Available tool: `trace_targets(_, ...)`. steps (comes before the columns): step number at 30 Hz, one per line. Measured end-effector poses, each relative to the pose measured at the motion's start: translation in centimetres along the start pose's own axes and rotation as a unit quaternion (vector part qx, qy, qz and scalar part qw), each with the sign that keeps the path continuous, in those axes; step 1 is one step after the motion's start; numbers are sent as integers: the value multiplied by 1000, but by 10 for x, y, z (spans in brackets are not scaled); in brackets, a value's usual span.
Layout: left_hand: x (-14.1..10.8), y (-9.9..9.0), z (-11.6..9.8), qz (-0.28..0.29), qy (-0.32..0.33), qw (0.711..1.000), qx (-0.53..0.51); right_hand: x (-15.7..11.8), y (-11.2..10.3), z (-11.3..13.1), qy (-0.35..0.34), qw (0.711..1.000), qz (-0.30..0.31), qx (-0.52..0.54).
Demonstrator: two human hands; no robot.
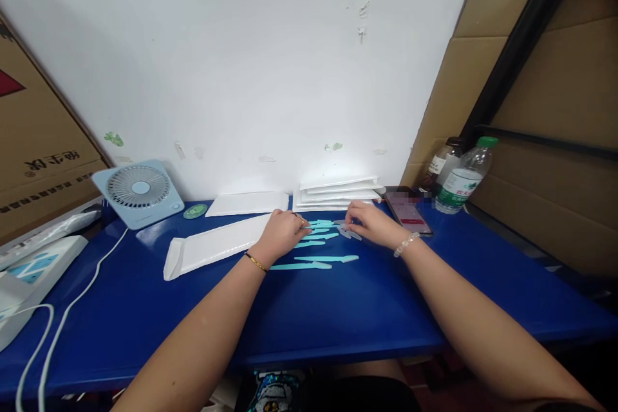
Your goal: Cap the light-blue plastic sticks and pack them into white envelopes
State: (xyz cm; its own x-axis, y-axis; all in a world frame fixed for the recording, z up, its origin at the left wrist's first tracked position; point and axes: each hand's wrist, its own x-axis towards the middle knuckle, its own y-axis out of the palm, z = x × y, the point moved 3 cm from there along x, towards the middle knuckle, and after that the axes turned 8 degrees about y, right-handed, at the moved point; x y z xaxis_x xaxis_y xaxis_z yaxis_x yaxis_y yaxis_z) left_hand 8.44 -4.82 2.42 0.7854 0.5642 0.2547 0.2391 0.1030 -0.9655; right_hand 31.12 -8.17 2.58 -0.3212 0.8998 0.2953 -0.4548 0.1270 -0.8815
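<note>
Several slim turquoise eyebrow razors (316,244) lie on the blue table, most of them pointing right. My left hand (281,233) is closed with its fingertips on the handle of a razor at the back of the group; the fingers partly hide it. Two more razors (333,259) lie nearer the front edge. To the right is a small group of clear plastic blade caps (355,235). My right hand (371,223) is pinched over them at the razor's head end, its fingertips on a cap. Whether that cap touches the razor is too small to tell.
A padded white mailer (212,246) lies beside my left hand. Behind it are another mailer (248,203) and a mailer stack (338,193). A phone (410,212) and bottles (462,180) stand right; a blue fan (140,193) and white cable (96,270) are left.
</note>
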Motion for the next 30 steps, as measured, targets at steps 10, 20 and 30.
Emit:
trace_targets(10,-6,-3,-1,-5,11,996,-88,-12,5,11,-9,982,178,58)
trace_targets(20,-2,4,-22,64,61,994,-62,-7,9,20,-21,994,104,17)
trace_targets(30,-4,-7,2,-7,-8,998,-64,0,-2,-17,59,996,-64,12)
